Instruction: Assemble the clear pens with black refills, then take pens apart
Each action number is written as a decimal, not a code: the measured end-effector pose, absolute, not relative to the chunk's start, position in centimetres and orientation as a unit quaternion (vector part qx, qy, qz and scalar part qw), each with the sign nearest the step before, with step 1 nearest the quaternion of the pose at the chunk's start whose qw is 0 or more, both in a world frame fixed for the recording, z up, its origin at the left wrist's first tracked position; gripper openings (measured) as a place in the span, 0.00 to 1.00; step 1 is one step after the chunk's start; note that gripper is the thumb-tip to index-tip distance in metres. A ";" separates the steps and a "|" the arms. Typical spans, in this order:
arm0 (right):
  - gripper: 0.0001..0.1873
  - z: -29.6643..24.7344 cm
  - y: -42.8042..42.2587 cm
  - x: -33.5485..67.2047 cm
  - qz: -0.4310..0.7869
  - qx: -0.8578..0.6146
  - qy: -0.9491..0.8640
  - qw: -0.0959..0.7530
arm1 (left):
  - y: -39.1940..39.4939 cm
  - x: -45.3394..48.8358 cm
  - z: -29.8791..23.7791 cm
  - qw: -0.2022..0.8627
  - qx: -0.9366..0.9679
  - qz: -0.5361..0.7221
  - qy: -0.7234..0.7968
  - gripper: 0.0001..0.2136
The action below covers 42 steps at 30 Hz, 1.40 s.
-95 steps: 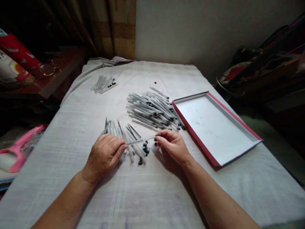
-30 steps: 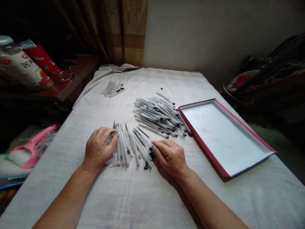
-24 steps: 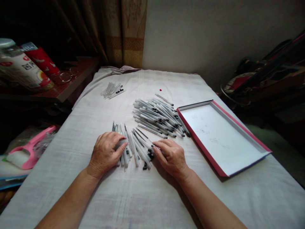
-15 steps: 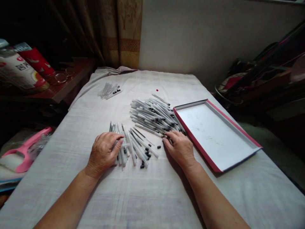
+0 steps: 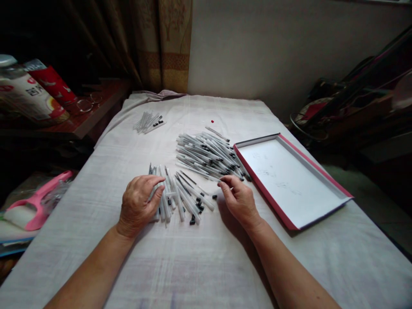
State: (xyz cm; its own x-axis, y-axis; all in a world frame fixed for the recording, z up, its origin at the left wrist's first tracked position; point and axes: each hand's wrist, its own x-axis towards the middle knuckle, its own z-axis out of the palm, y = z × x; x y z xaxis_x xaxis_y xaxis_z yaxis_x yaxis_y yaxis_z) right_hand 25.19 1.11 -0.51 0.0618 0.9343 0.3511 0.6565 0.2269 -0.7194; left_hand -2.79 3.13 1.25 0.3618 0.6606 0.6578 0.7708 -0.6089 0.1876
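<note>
My left hand (image 5: 141, 204) rests at the left side of a loose group of translucent pen barrels (image 5: 180, 197), its thumb and index finger apart. A short clear piece (image 5: 171, 194) lies by the thumb. Thin dark refills (image 5: 184, 182) and small black plugs (image 5: 199, 208) are scattered among the barrels. My right hand (image 5: 240, 199) is closed in a pinch on the near end of a pen (image 5: 210, 177) at the front edge of a big pile of pens (image 5: 206, 152) with black ends. Its other fingers curl underneath and are partly hidden.
A shallow red-edged box lid (image 5: 289, 180) lies right of the pile. A smaller heap of clear tubes (image 5: 146, 121) with black plugs is far left, and a red plug (image 5: 212, 121) sits at the back. Left of the cloth stand a jar (image 5: 35, 94) and a pink-handled item (image 5: 38, 201).
My right hand has shifted slightly left, its thumb and fingers now pinched at a pen's end. My left hand has stayed nearly in place.
</note>
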 end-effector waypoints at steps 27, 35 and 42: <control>0.13 0.9 0.0 23.3 0.423 -0.522 -0.573 0.469 | 1.7 -1.2 1.9 0.042 -0.873 -0.323 -0.363 0.07; 0.06 0.6 0.0 23.5 0.436 -0.505 -0.555 0.496 | 1.8 -1.4 1.7 0.025 -0.874 -0.311 -0.372 0.09; 0.09 0.7 0.1 23.7 0.415 -0.504 -0.579 0.489 | 1.9 -1.4 1.8 0.006 -0.873 -0.312 -0.375 0.11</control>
